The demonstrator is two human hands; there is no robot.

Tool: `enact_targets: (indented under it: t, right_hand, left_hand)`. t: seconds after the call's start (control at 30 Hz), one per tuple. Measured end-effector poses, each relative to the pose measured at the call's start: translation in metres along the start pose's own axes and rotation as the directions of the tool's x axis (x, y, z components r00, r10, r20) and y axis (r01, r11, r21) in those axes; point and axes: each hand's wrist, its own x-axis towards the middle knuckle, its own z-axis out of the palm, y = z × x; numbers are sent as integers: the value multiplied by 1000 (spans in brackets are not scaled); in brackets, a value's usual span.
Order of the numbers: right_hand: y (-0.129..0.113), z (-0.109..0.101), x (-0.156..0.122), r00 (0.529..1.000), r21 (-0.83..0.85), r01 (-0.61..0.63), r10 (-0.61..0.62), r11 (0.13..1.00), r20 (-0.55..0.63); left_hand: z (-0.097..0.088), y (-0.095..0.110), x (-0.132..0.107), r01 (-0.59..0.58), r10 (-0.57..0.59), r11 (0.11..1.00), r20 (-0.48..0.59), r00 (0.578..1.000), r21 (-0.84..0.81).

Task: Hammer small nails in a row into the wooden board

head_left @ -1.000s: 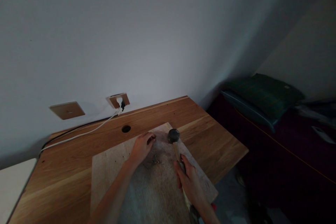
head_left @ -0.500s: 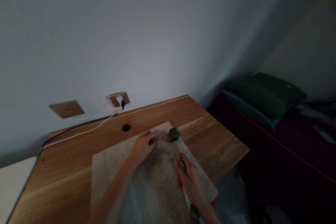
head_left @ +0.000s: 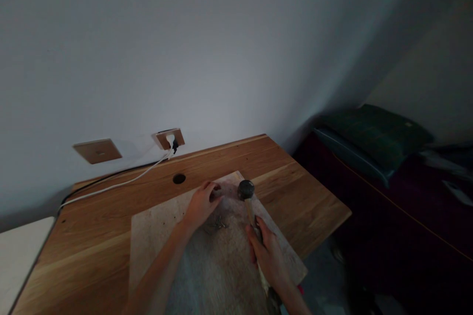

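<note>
In my right hand [head_left: 268,251], fingers wrapped round its handle, is a mallet [head_left: 246,190] with a dark round head and a pale wooden shaft. The head hovers over or rests near the far right part of a board [head_left: 155,236]; I cannot tell which. My left hand [head_left: 203,202] is at the board's far side, left of the mallet head. Its thumb and fingers curl toward each other, and whatever is between the tips is too small to make out. Several small metal pieces like nails or screws [head_left: 220,223] lie on the board, just below the left hand.
Under the board is a wooden table [head_left: 299,182] with a round cable hole [head_left: 179,178]. Behind it, cables [head_left: 121,186] run to a wall socket [head_left: 170,139], beside a blank-looking plate [head_left: 97,151]. A bed with a green pillow [head_left: 377,133] stands to the right.
The thumb and fingers of my left hand have shifted slightly and show a wider gap. The mallet and my right hand stay nearly in place. The view has moved a little.
</note>
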Motion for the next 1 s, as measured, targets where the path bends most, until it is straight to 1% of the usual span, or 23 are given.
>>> enact_targets:
  t: [0.2, 0.43, 0.6, 0.67, 0.77, 0.83, 0.9, 1.0]
  right_hand:
    - [2, 0, -1, 1000, 13, 1, -1, 1000, 3]
    - [2, 2, 0, 1000, 50, -9, 10, 999, -17]
    - [2, 1, 2, 999, 95, 31, -33, 995, 14]
    - [-4, -1, 2, 998, 127, 48, -52, 991, 31]
    - [-20, 1, 3, 995, 165, 63, -75, 984, 69]
    - [-31, 5, 6, 990, 202, 53, -78, 978, 121]
    - [-40, 12, 9, 983, 228, 37, -77, 973, 168]
    - [-44, 20, 13, 977, 215, 6, -52, 977, 208]
  left_hand:
    - [-3, -1, 1, -11, 12, 1000, 27, 1000, -24]
    - [-4, 0, 1, -37, 37, 999, 34, 999, 11]
    - [-4, -1, 1, -30, 30, 1000, 49, 998, 7]
    - [-3, -2, 1, -14, 14, 1000, 57, 998, -7]
    - [1, -4, 0, 42, -40, 999, 58, 998, -30]
    - [3, -5, -1, 71, -69, 997, 34, 997, -41]
    - [5, -6, -1, 71, -71, 996, 9, 997, -46]
    - [5, -6, -1, 74, -75, 996, -16, 997, -41]
